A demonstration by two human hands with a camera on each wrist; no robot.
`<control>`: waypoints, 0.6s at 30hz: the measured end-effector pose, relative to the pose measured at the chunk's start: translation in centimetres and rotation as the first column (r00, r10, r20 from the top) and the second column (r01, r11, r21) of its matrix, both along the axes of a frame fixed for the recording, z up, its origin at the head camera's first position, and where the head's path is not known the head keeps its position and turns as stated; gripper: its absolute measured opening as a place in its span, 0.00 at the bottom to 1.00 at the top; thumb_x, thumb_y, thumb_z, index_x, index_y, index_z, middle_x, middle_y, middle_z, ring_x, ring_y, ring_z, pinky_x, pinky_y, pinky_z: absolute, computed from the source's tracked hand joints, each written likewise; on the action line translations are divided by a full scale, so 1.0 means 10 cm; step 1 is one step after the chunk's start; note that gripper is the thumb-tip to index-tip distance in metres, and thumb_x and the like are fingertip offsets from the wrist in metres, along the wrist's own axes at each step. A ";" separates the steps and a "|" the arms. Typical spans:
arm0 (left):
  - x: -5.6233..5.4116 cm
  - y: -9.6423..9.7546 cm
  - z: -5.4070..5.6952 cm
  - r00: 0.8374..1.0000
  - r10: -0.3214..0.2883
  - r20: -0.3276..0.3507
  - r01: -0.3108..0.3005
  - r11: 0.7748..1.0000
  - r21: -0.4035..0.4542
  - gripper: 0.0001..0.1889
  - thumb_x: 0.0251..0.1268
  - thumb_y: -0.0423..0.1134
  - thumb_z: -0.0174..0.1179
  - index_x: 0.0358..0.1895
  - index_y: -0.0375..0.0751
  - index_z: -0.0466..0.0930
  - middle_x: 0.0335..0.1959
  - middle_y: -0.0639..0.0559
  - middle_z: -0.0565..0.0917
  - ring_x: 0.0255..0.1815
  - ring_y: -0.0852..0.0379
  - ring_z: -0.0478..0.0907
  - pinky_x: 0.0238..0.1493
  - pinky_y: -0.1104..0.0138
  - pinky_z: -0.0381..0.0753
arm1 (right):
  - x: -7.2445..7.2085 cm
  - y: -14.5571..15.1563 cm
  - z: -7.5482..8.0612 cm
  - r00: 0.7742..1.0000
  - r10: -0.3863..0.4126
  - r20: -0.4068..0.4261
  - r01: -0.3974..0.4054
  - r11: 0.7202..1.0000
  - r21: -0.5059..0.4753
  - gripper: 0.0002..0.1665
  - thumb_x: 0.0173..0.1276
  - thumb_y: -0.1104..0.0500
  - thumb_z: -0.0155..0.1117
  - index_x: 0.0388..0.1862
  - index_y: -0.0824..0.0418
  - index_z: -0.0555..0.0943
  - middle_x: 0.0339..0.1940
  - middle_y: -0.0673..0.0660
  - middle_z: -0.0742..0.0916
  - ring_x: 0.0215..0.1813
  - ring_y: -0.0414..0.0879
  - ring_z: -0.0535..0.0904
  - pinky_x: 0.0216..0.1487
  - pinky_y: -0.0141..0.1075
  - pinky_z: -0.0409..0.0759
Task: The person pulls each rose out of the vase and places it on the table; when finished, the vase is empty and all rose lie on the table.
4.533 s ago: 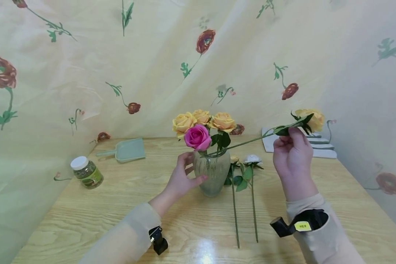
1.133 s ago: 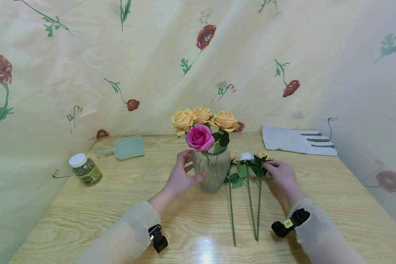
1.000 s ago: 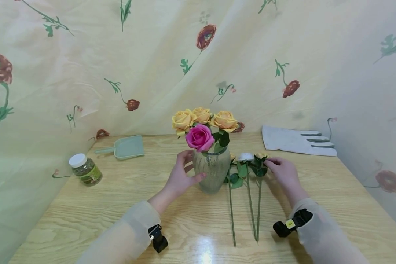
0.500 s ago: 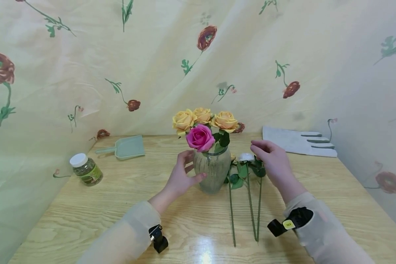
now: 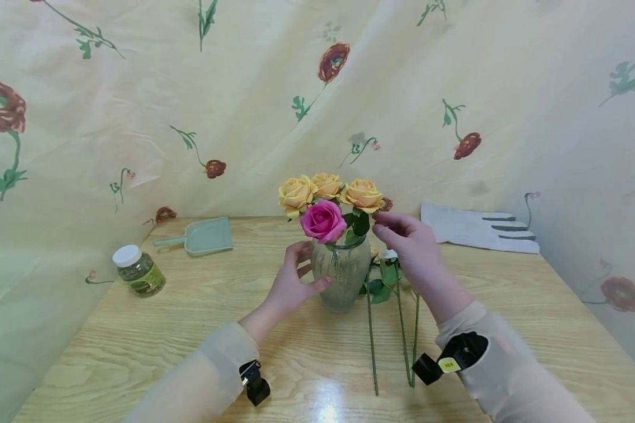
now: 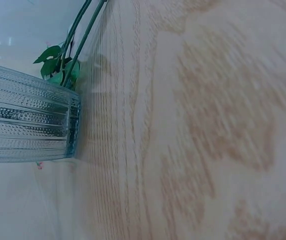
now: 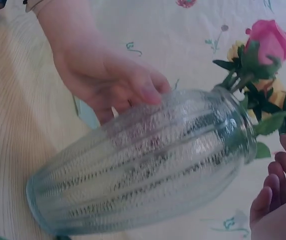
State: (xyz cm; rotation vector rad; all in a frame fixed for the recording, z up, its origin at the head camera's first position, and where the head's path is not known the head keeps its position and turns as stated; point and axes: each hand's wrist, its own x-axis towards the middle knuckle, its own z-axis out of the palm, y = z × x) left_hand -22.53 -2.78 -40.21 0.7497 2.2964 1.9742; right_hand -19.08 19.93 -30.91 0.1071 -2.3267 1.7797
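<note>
Presumably for stability, the left hand [image 5: 290,286] grips the vase [image 5: 341,279], upright on the table [image 5: 190,317], from the left — the right hand [image 5: 414,247] sits right of its flowers [image 5: 323,221]; whether it pinches anything cannot be told.

Vase [image 5: 345,279] was pebbled glass, table [image 5: 301,352] under it glossy wood, dustpan [image 5: 209,236] left of it looked smooth plastic, roses [image 5: 323,221] in it matt.

Table [image 5: 100,358]: vase [image 5: 345,276], roses [image 5: 382,294], jar [image 5: 141,275], dustpan [image 5: 209,237], glove [image 5: 471,228] (probably).
</note>
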 end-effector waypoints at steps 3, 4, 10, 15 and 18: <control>0.00 0.00 -0.01 1.000 0.006 -0.001 -0.006 1.000 0.003 0.41 0.53 0.37 0.69 0.66 0.42 0.52 0.63 0.46 0.63 0.63 0.50 0.63 0.64 0.58 0.67 | -0.03 -0.11 0.01 1.000 -0.023 -0.010 0.023 0.999 -0.030 0.22 0.68 0.57 0.59 0.57 0.68 0.75 0.44 0.53 0.78 0.44 0.42 0.72 0.40 0.28 0.74; 0.00 0.00 -0.01 1.000 0.007 -0.004 -0.007 1.000 0.004 0.41 0.53 0.37 0.69 0.66 0.42 0.52 0.63 0.46 0.64 0.63 0.50 0.63 0.64 0.58 0.67 | -0.04 -0.15 0.01 0.999 -0.034 -0.014 0.034 0.998 -0.045 0.21 0.67 0.59 0.59 0.56 0.69 0.75 0.43 0.54 0.78 0.44 0.41 0.72 0.41 0.28 0.74; -0.01 0.00 -0.03 1.000 0.005 -0.022 -0.005 1.000 0.012 0.41 0.52 0.37 0.69 0.66 0.40 0.52 0.63 0.45 0.64 0.63 0.50 0.63 0.64 0.58 0.67 | -0.10 -0.28 0.00 0.996 -0.081 -0.035 0.079 0.995 -0.053 0.13 0.65 0.65 0.57 0.47 0.70 0.76 0.38 0.54 0.77 0.40 0.42 0.71 0.38 0.31 0.74; -0.01 0.00 -0.02 1.000 0.009 -0.017 -0.008 1.000 0.012 0.41 0.52 0.36 0.69 0.66 0.40 0.52 0.63 0.45 0.64 0.63 0.50 0.63 0.64 0.59 0.68 | -0.12 -0.31 0.01 0.996 -0.076 -0.047 0.073 0.996 -0.058 0.10 0.63 0.66 0.56 0.42 0.70 0.76 0.37 0.55 0.78 0.39 0.44 0.71 0.38 0.31 0.74; 0.00 0.00 -0.01 1.000 0.009 -0.016 -0.008 1.000 0.011 0.41 0.52 0.36 0.69 0.66 0.40 0.52 0.63 0.45 0.63 0.63 0.50 0.63 0.64 0.59 0.67 | -0.13 -0.32 0.02 0.996 -0.075 -0.043 0.072 0.995 -0.071 0.09 0.63 0.66 0.56 0.41 0.70 0.76 0.37 0.55 0.78 0.40 0.44 0.71 0.38 0.30 0.74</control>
